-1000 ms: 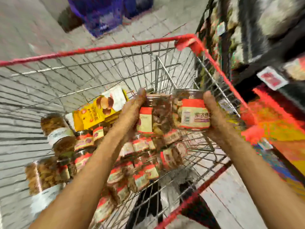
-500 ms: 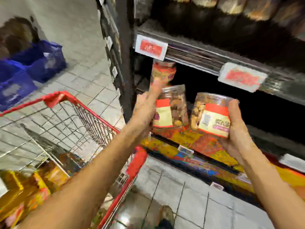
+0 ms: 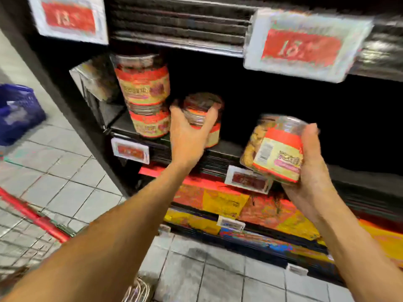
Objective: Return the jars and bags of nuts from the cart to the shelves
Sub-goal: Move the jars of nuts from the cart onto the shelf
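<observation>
Price tags are too blurry to read; the cart is cut off. Four jars: two stacked jars on the shelf, left grip curled round a dark jar beside them, right grip curled round a pale-nut jar in front.

Four jars, two hands, one cart, one blue basket.

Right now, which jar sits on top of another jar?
The big jar at the left end of the shelf; it alone stands on another jar.
</observation>
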Demonstrator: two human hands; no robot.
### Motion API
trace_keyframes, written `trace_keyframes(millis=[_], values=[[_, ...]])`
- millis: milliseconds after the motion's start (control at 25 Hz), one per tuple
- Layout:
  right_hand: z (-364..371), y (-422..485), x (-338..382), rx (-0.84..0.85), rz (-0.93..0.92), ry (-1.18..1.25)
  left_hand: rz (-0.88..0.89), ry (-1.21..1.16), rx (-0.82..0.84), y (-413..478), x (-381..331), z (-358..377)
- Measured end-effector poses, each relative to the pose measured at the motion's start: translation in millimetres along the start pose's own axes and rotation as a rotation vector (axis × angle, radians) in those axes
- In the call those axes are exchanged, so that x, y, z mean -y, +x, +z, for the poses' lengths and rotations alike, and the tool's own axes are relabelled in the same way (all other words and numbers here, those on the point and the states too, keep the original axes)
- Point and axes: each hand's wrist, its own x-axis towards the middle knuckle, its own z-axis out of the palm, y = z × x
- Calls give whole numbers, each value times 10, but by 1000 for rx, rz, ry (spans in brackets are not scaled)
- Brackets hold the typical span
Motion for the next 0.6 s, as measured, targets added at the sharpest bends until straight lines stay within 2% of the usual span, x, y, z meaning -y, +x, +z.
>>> trace_keyframes(millis=[120,240,280,360,440,520,600], values=[[80,34,21,-5,-60,30,-55,-41,153,-10,-95,-175],[226,20,122,17,-88,-27,59,73,193,-208,-258,-489],[309,11,137,26,-92,-88,73,43,231,-295,-346,-551],[501,-9,141,90,-97,-155,-9,-127,364,-427,-539,-593],[677,-4,175,239,-66,-39,-44,-215,427,-418,-667,-583],[763,-22,232,356,-74,80,56,-291,448,-410,-712,-631],[735,-14,235,310,-142,0,115,-369,401,-354,-677,-713]])
